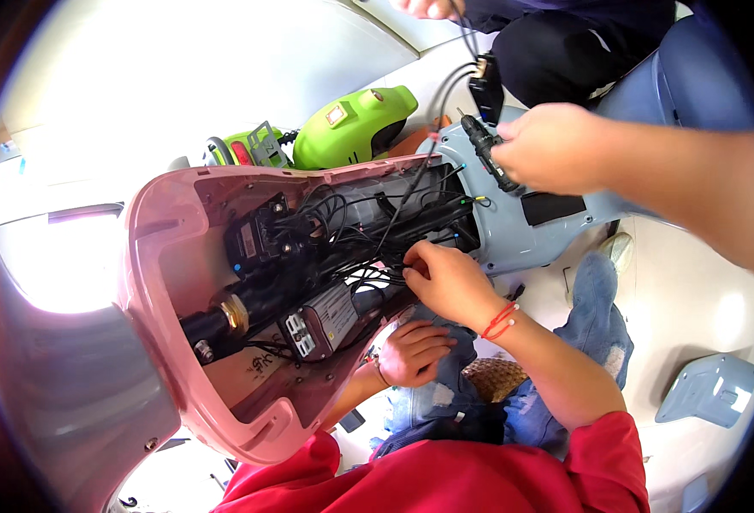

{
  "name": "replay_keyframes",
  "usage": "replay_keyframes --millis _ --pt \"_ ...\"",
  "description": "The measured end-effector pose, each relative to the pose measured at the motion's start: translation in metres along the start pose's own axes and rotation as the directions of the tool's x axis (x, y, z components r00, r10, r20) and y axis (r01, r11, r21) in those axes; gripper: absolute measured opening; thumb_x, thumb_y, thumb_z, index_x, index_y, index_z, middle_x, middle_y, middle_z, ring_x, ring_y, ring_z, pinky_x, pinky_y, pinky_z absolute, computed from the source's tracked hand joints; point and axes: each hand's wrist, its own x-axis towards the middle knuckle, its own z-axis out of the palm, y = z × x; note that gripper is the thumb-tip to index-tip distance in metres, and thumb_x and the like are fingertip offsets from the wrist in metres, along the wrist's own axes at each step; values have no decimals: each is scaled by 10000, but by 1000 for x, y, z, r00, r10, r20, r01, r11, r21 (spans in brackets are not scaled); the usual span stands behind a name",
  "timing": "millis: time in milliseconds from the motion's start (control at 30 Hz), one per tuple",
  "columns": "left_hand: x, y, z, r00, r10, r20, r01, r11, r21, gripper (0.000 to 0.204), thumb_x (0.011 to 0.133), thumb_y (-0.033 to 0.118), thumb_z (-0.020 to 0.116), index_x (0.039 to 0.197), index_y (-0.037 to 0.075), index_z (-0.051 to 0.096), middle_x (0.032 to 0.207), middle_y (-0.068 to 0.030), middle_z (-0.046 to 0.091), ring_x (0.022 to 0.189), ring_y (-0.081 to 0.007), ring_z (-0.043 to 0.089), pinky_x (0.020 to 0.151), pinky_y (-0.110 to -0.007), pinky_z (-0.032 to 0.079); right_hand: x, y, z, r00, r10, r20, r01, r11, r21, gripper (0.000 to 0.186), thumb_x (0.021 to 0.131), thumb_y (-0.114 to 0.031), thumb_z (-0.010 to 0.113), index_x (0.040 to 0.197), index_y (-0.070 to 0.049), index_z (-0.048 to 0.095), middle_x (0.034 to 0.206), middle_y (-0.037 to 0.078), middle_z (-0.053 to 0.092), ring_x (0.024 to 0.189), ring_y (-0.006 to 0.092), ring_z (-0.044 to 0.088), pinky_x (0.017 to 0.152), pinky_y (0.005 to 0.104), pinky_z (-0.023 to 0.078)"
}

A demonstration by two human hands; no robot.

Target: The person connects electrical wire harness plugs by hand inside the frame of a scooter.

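Observation:
A pink scooter body panel (167, 256) lies open-side up in front of me, filled with black wires (351, 235), a black box and a grey controller (321, 318). My right hand (447, 278), with a red string on the wrist, pinches a bundle of the black wires near the panel's right edge. My left hand (413, 350) sits lower, fingers curled against my jeans knee just beside the panel's rim, with nothing seen in it. A grey-blue scooter panel (505, 231) adjoins the pink one.
A co-worker's hand (552, 145) reaches in from the right with a black power screwdriver (488, 152) over the grey-blue panel. Another person in dark clothes crouches at the top holding cables (471, 34). A green scooter part (355, 126) lies behind. A loose grey-blue cover (709, 389) lies on the floor.

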Motion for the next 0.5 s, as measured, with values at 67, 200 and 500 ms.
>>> replay_keyframes --millis 67,200,500 --pt "0 0 0 1000 -6 8 6 1000 -1 220 716 77 622 927 74 687 1099 -28 710 1086 -227 650 948 -411 496 -1 2 1 1000 9 4 -10 1000 5 192 861 -150 669 976 0 636 867 172 703 814 315 700 726 399 547" --pt "1 1 0 1000 -2 -10 2 1000 -28 225 710 69 617 924 69 687 1094 -31 709 1081 -229 651 949 -414 497 4 5 2 1000 -3 -13 3 999 -41 200 855 -157 676 977 -3 638 853 158 701 805 310 694 717 400 540" --pt "-8 -5 2 1000 -3 5 3 1000 -22 211 706 74 616 906 65 682 1087 -44 710 1090 -234 650 938 -424 501 6 22 26 985 -108 -137 92 989 -116 290 828 -140 687 1061 16 612 1023 195 627 876 324 659 798 398 528"
